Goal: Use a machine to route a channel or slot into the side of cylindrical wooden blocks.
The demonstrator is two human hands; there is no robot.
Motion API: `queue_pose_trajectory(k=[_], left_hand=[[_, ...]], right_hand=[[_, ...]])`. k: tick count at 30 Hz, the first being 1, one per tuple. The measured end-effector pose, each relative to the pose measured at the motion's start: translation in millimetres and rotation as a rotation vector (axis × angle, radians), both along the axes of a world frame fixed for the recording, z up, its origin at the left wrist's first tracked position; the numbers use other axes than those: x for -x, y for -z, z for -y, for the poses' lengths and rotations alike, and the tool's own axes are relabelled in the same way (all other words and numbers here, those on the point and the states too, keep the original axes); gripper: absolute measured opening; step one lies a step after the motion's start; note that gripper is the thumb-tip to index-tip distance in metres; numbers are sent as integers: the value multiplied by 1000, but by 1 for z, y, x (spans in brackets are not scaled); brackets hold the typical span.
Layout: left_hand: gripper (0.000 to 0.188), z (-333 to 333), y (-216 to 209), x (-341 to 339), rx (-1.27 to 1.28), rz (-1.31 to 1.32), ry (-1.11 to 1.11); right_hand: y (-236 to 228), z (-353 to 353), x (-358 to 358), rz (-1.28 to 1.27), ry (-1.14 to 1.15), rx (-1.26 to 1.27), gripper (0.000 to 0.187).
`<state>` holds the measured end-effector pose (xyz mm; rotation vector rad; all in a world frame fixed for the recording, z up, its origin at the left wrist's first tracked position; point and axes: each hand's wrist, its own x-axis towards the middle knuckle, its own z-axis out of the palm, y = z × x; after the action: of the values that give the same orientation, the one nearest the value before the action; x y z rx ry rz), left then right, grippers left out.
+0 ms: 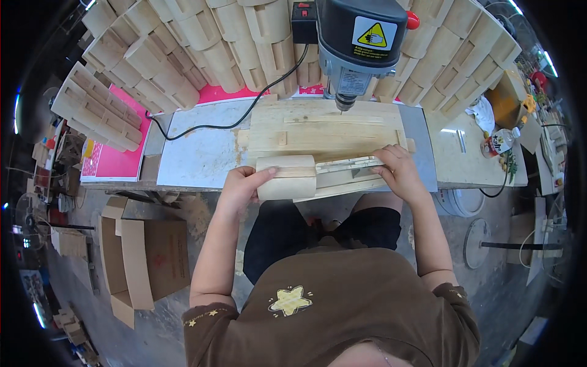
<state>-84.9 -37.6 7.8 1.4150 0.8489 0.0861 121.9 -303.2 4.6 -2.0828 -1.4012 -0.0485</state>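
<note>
My left hand [239, 187] is closed around the left end of a pale wooden cylinder [286, 187], its thumb on top beside a lengthwise seam. From the cylinder's right end extends a slim wooden frame [361, 181] with a greyish strip along its upper rail. My right hand [398, 171] grips that frame's far right end. Both pieces are level at the bench's front edge, over my lap. Whether the frame reaches inside the cylinder cannot be seen. Behind them lies a wooden board fixture [318, 136], under the chuck of a drill press [346, 101].
Stacked slotted wooden cylinders [162, 70] line the back left, and more [461, 55] stand at the back right. A black cable [235, 124] curves over the bench. On the right is a plastic bottle [500, 142]. An open cardboard box [143, 257] sits on the floor at left.
</note>
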Motion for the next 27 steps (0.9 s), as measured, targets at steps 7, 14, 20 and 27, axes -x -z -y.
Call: queue_pose_trajectory(k=[7, 14, 20, 27], left_hand=[[43, 3, 7, 10, 103, 39, -90], [45, 26, 6, -7, 129, 78, -99], [39, 51, 30, -39, 254, 126, 69], [61, 62, 55, -46, -454, 426, 128]], right_hand=[[0, 1, 2, -35, 0, -16, 27], [-1, 3, 2, -14, 36, -9, 27], [5, -7, 8, 118, 26, -24, 30], [18, 2, -13, 158, 226, -104, 35]])
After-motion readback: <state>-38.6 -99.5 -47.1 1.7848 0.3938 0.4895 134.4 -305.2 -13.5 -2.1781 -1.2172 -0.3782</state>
